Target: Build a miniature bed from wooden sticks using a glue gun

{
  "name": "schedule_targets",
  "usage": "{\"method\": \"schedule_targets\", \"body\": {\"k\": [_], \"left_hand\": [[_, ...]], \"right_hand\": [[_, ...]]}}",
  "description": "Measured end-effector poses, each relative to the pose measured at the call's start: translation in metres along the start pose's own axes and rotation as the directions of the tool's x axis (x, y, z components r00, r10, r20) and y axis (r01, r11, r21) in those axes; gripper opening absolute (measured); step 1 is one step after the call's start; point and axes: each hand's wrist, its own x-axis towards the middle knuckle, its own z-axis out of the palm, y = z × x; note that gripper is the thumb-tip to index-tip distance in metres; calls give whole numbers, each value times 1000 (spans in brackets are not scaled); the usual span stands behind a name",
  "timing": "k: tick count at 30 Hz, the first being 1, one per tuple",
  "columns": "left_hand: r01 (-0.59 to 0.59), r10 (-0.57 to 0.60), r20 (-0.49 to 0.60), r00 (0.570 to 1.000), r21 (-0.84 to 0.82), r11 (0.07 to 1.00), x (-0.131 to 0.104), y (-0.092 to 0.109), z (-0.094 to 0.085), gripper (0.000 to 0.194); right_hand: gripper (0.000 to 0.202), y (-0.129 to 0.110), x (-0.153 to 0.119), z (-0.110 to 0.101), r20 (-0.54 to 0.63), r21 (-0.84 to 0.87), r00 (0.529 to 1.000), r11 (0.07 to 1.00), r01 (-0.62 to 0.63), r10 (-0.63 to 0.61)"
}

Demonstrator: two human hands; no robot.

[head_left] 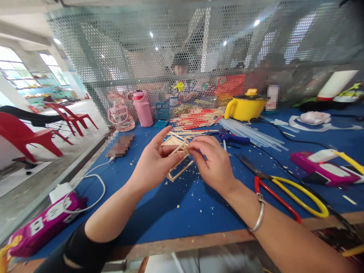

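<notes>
A small frame of thin wooden sticks (180, 170) is held up over the middle of the blue table. My left hand (156, 159) grips it from the left, thumb along one side and fingers behind. At its upper right corner my right hand (212, 159) pinches with thumb and fingertips; whether a separate small piece is between them is hidden. Just beyond lie loose sticks with red-printed wrappers (196, 118). A blue glue gun (234, 137) rests to the right of my right hand, near translucent glue sticks (253, 132).
Scissors with red and yellow handles (264, 176) lie at right. Purple power strips (48, 220) sit on both sides, with cables. A pink bottle (143, 108), a pink jug (121, 113) and a yellow pot (247, 108) stand before a perforated metal screen (127, 57). People are behind it.
</notes>
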Motion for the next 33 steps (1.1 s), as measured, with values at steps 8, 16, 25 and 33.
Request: {"method": "schedule_targets", "body": {"k": [8, 16, 25, 33], "left_hand": [[-17, 18, 43, 999, -17, 1000, -1, -1, -1, 69], [-113, 115, -26, 993, 57, 992, 7, 10, 4, 60], [-104, 43, -174, 984, -363, 926, 6, -1, 2, 61], [-100, 21, -192, 981, -408, 908, 2, -1, 1, 61]], "right_hand": [[12, -1, 0, -2, 58, 6, 998, 999, 33, -33], [12, 2, 26, -9, 121, 82, 988, 992, 91, -100], [16, -4, 43, -2, 239, 522, 947, 794, -311, 213], [15, -9, 34, 3, 77, 319, 996, 945, -74, 52]]}}
